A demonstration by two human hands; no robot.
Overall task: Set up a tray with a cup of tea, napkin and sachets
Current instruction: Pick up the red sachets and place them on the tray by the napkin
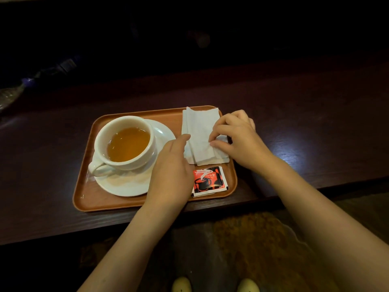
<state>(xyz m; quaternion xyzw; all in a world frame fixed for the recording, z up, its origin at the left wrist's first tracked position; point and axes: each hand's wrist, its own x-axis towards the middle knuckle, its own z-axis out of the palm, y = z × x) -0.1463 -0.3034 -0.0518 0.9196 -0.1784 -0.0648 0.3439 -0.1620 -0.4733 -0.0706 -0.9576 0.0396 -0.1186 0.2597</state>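
An orange-brown tray (101,199) lies on a dark wooden table. On its left, a white cup of amber tea (126,144) stands on a white saucer (164,131). A folded white napkin (200,131) lies on the tray's right half. Red-and-black sachets (208,181) lie stacked at the near right corner. My left hand (170,171) rests flat between saucer and napkin, fingertips touching the napkin's left edge. My right hand (237,135) pinches the napkin's right edge with thumb and fingers.
The dark wooden table (294,127) runs left to right, its near edge just below the tray. A crumpled clear wrapper (12,93) lies at the far left. Below the edge are a patterned floor and my two light shoes (214,284).
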